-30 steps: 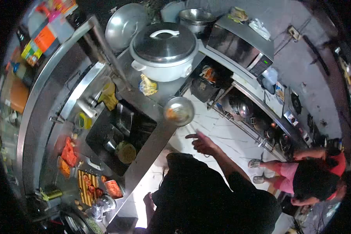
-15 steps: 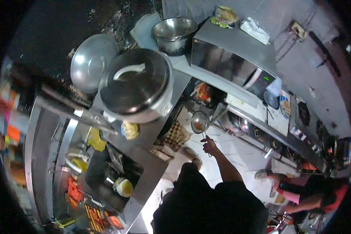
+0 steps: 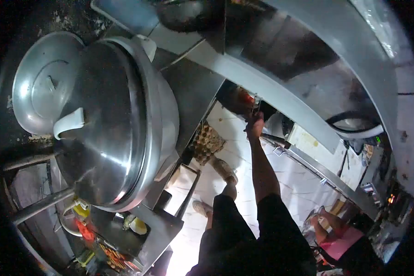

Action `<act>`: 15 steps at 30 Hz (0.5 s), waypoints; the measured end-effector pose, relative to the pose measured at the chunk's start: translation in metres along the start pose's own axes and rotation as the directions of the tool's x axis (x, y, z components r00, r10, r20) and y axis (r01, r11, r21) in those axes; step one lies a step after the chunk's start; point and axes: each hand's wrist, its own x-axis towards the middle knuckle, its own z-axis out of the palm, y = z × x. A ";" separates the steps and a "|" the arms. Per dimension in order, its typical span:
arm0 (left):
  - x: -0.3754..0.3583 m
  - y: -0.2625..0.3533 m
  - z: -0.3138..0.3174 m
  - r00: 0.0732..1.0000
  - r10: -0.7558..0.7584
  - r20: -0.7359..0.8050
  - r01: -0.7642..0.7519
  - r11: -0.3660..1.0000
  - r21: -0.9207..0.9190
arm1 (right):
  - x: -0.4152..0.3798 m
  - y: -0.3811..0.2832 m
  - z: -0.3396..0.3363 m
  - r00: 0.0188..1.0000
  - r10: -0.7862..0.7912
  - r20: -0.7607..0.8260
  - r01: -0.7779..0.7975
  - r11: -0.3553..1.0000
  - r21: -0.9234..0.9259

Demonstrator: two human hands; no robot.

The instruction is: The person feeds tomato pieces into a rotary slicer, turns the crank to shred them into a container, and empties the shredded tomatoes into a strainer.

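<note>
My right hand point(image 3: 254, 127) is stretched forward at the end of the counter, fingers closed around the wire handle of a small mesh strainer point(image 3: 256, 105). Most of the strainer's bowl is lost in the shadow ahead of the hand. Just beyond my fingers is a dark recess below the white shelf, with something red point(image 3: 247, 97) inside. My left hand is out of view. On the floor to the left of my forearm lie egg trays point(image 3: 208, 143).
A large lidded cooker point(image 3: 163, 115) stands on the left counter, beside a round metal lid point(image 3: 41, 87). To the right is a microwave point(image 3: 299, 50) above a lower worktop point(image 3: 303, 140). Another person point(image 3: 340, 239) is low at the bottom right. A sink area with a yellow-white item point(image 3: 138, 226) is lower left.
My right hand has carried the strainer forward from over the floor into the dark recess. The view has come closer to the cooker and microwave.
</note>
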 end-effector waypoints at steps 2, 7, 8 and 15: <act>-0.008 -0.003 -0.001 1.000 -0.023 -0.006 0.023 1.000 -0.003 | -0.025 0.013 0.014 0.988 0.153 -0.024 -0.133 0.914 0.383; -0.035 -0.014 0.001 0.998 -0.045 -0.047 0.042 0.996 -0.076 | -0.037 0.149 0.010 0.964 0.141 0.223 -0.209 0.924 0.320; -0.041 -0.019 0.002 0.997 -0.049 -0.056 0.043 0.994 -0.098 | -0.024 0.146 0.008 0.911 0.181 0.370 -0.364 0.774 0.518; -0.074 -0.058 0.013 0.992 -0.066 -0.109 0.040 0.974 -0.224 | -0.025 0.153 0.028 0.957 -0.225 0.185 0.287 0.616 -0.733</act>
